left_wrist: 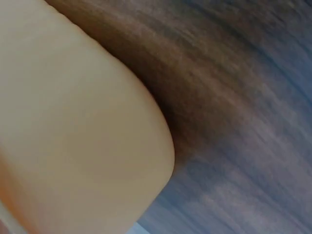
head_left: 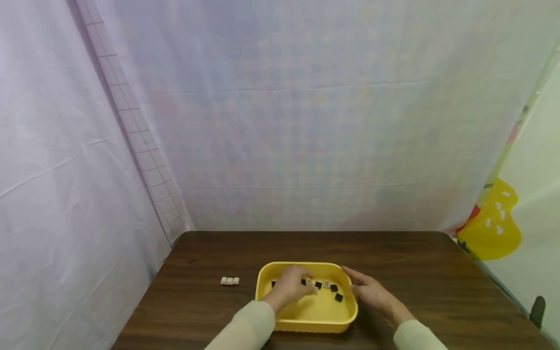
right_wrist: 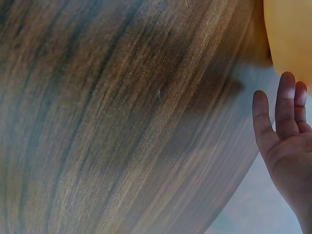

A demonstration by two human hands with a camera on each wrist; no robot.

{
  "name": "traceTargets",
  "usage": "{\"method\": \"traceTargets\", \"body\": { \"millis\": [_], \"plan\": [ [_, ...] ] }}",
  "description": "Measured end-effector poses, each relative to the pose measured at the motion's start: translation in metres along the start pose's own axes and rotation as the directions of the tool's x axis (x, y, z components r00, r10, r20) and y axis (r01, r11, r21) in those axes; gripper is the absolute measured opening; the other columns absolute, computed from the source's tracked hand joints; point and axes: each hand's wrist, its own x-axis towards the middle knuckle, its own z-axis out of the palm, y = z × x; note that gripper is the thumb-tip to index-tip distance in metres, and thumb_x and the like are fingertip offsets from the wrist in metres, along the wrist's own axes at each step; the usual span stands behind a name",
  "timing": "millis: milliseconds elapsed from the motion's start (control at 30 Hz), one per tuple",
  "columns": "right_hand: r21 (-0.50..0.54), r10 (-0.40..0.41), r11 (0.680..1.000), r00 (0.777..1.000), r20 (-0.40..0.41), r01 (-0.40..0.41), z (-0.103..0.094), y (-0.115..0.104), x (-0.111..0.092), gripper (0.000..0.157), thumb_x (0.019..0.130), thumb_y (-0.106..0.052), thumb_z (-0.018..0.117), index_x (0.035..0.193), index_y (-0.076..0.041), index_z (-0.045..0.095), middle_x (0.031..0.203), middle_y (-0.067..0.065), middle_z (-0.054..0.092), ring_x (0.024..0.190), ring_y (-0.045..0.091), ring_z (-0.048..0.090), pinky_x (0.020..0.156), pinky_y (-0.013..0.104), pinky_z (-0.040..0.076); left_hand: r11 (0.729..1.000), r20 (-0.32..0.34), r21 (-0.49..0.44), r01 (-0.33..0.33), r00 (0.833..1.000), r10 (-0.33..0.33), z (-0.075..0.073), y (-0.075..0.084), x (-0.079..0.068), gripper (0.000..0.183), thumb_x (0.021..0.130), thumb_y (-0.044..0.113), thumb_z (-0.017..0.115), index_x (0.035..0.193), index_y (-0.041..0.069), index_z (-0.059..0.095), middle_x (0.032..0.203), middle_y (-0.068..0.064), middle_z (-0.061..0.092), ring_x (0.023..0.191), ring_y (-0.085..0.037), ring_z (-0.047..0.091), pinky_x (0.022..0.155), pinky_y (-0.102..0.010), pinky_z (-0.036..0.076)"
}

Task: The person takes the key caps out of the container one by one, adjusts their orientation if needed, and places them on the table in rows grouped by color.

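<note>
I read the yellow tray [head_left: 321, 311] as moulded plastic, smooth, with a soft shine along its rim. The white pieces [head_left: 230, 281] look like hard, smooth plastic; the black pieces [head_left: 339, 297] seem matt, though they show too small for me to judge closely. The tabletop [head_left: 437, 272] has dark wood grain, and my right wrist view gives its streaks a dull sheen; I can't tell solid wood from laminate. The back sheet [head_left: 306, 146] and left sheet [head_left: 57, 146] look thin and creased, either cloth or plastic film. The sleeves [head_left: 251, 324] appear soft, matt cloth.
</note>
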Motion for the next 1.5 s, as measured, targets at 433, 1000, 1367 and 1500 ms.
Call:
{"method": "traceTargets", "body": {
  "millis": [433, 1000, 1367, 1500],
  "plan": [
    [0.007, 0.001, 1.000, 1.000, -0.004, -0.001, 0.001, 0.001, 0.001, 0.062, 0.092, -0.008, 0.060, 0.151, -0.003, 0.040, 0.149, 0.029, 0.039, 0.136, 0.049, 0.035, 0.105, 0.064, 0.031, 0.988, 0.037, 0.121, 0.097, 0.994, -0.102, 0.012, -0.002, 0.005, 0.013, 0.084, 0.019, 0.079, 0.097, 0.017, 0.080, 0.104, 0.004, 0.072, 0.106, -0.022, 0.062, 0.098, -0.042, 0.046],
    [0.008, -0.019, 1.000, 1.000, -0.014, 0.020, 0.001, 0.002, 0.003, 0.061, 0.092, -0.006, 0.060, 0.149, -0.001, 0.041, 0.147, 0.030, 0.041, 0.135, 0.049, 0.037, 0.105, 0.061, 0.034, 0.964, 0.050, 0.257, 0.073, 0.995, -0.088, 0.019, -0.004, 0.011, 0.014, 0.081, 0.020, 0.078, 0.095, 0.017, 0.079, 0.097, 0.008, 0.070, 0.094, -0.015, 0.064, 0.083, -0.034, 0.052],
    [-0.026, -0.012, 1.000, 1.000, -0.021, 0.012, 0.001, 0.001, 0.000, 0.059, 0.093, -0.006, 0.059, 0.149, -0.002, 0.043, 0.146, 0.031, 0.042, 0.131, 0.046, 0.042, 0.101, 0.057, 0.041, 0.982, 0.094, 0.186, 0.037, 0.994, -0.055, 0.024, 0.000, 0.005, 0.042, 0.085, 0.007, 0.071, 0.051, 0.016, 0.049, 0.048, 0.007, 0.035, 0.047, -0.009, 0.028, 0.047, -0.024, 0.032],
    [-0.022, -0.019, 1.000, 1.000, -0.018, 0.018, 0.000, 0.001, 0.001, 0.059, 0.092, -0.005, 0.059, 0.149, -0.001, 0.042, 0.147, 0.030, 0.042, 0.133, 0.048, 0.040, 0.103, 0.060, 0.038, 0.993, 0.102, 0.110, 0.038, 0.994, -0.049, 0.021, 0.000, 0.006, 0.048, 0.086, 0.001, 0.065, 0.051, 0.016, 0.036, 0.049, 0.006, 0.021, 0.046, -0.010, 0.018, 0.045, -0.024, 0.023]
  ]
}}
